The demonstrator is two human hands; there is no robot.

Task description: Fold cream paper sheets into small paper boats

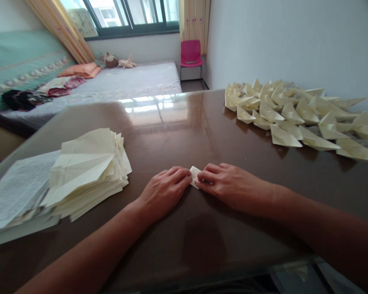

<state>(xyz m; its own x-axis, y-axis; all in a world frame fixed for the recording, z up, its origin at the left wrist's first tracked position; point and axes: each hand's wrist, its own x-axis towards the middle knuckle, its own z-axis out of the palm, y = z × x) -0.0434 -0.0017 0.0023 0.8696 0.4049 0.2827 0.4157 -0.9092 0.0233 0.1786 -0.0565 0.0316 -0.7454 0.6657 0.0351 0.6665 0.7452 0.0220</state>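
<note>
A small folded piece of cream paper (195,174) lies on the glossy brown table (178,130) near its front middle. My left hand (164,190) rests palm down on its left side, fingers together pressing the paper. My right hand (230,183) comes from the right, its fingertips pinched on the paper's right edge. Most of the piece is hidden under both hands.
A stack of part-folded cream sheets (90,171) sits at the left on printed pages (16,192). Several finished folded paper boats (294,114) are spread at the far right by the wall. Beyond the table are a bed (125,81) and a pink chair (191,55).
</note>
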